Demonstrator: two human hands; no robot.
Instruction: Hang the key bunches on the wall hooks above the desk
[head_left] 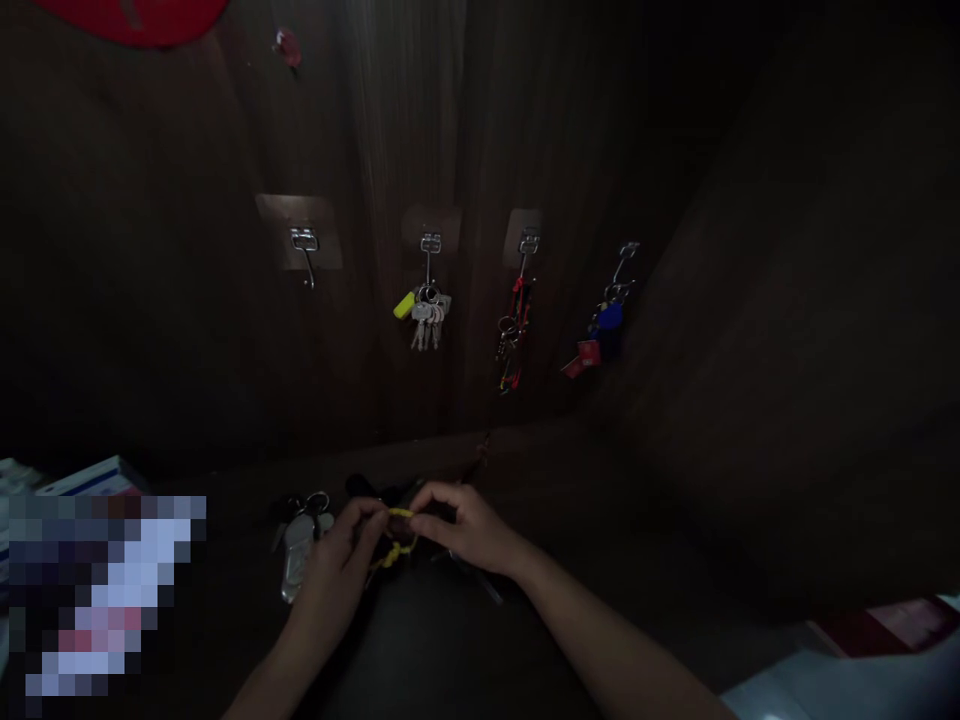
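My left hand (352,540) and my right hand (461,525) pinch a knotted yellow cord (402,548) between thumbs and fingertips, low in the head view. Between the hands the cord forms a small loop. Dark items lie behind the fingers, too dim to name. Just left of my left hand rests a bunch of keys (300,545) with a ring and a pale tag, partly covered by that hand. Under my right hand a thin, greyish item (480,580) sticks out on the dark surface.
On the dark wooden panel, a bare hook (307,255) is at left. Keys with a yellow tag (427,315), keys on a red cord (516,335) and keys with a blue tag (609,318) hang rightward. Boxes (97,475) stand left; a red packet (877,628) lies right.
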